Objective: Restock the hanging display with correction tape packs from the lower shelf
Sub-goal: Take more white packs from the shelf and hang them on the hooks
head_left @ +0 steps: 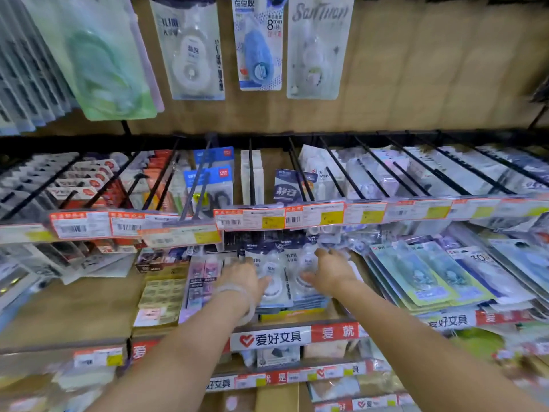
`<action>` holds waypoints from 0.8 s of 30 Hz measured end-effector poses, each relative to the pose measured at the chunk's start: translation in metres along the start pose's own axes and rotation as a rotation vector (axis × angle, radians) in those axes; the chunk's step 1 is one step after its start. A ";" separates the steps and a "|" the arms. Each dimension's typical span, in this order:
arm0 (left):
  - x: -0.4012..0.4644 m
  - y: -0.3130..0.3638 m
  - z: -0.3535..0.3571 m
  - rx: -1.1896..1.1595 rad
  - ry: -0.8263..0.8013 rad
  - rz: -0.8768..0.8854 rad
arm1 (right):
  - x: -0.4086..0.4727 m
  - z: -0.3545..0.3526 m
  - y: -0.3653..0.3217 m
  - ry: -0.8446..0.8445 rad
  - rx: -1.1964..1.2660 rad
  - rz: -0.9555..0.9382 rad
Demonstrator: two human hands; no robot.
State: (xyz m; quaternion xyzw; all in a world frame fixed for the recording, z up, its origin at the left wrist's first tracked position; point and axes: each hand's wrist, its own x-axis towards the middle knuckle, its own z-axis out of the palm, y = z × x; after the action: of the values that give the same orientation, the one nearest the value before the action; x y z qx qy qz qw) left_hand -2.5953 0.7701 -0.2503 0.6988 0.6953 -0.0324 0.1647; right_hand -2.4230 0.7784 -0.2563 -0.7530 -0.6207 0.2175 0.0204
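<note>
Two stacks of correction tape packs [283, 272], clear blisters with dark blue headers, lie flat on the lower shelf [297, 337] at centre. My left hand [242, 276] reaches onto the left stack, thumb lying over a pack's blister. My right hand [331, 270] rests on the right stack, fingers curled over a pack's far end. Above them runs the hanging display [300, 173] of black pegs; one matching dark blue pack [286, 185] hangs on a centre peg. Blur hides whether either hand has a pack lifted.
Price tags [252, 220] line the rail just above my hands. Green and blue packs [424, 272] lie to the right on the shelf, small boxes [162, 295] to the left. Large packs [196, 46] hang higher up on the wooden back panel.
</note>
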 end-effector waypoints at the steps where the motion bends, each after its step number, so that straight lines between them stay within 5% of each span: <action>1: 0.004 0.000 0.002 -0.010 -0.003 -0.016 | 0.003 0.001 0.001 0.004 0.038 0.026; 24: 0.025 -0.006 -0.005 -0.762 -0.199 -0.399 | 0.018 0.011 0.006 -0.106 0.715 0.248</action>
State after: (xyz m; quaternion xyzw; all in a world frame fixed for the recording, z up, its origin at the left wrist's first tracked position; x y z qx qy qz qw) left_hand -2.6010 0.7949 -0.2534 0.4340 0.7596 0.1281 0.4671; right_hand -2.4183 0.7915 -0.2734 -0.7556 -0.4099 0.4596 0.2233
